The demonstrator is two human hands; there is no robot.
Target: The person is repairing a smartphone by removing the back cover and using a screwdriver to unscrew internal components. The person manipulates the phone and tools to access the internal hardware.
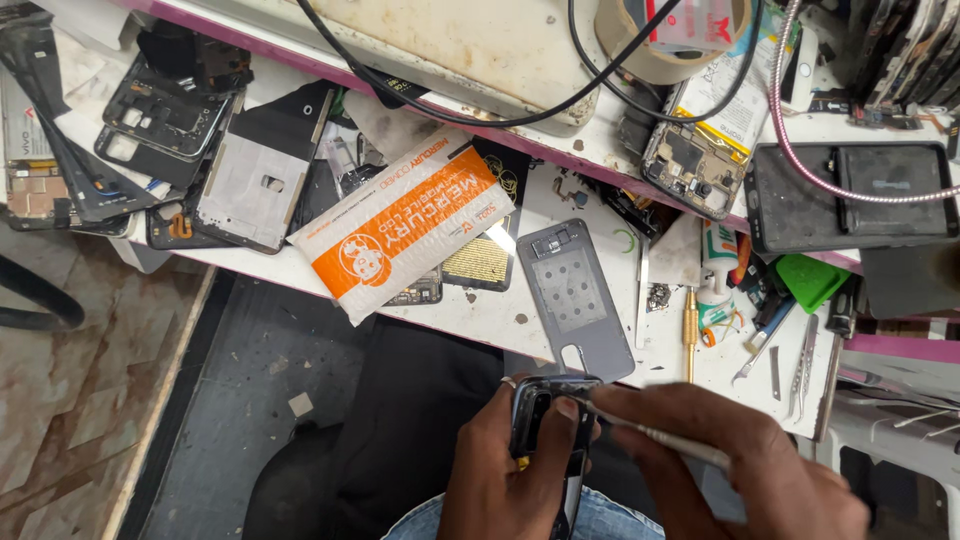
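**Phone teardown, mid-pry**

Head view, bottom centre of the frame: left hand [505, 470] has its fingers wrapped tight around a phone [545, 425], held over the lap. Right hand [760, 465] pinches a thin tool [655, 435], tip at the phone's top edge. I'd keep the tip shallow and the grip steady. Grey backplate [575, 300] lies on the surface [500, 318] just above.

Lower part of phone frame [550, 440] cut off by bottom edge and partly hidden by left hand [505, 475]. Right hand [745, 470] cut off at bottom edge; thin tool [650, 432] blurred, tip not made out. Tape roll [670, 35] at far edge cropped by top. Small parts near tweezers [800, 370] too small to tell.
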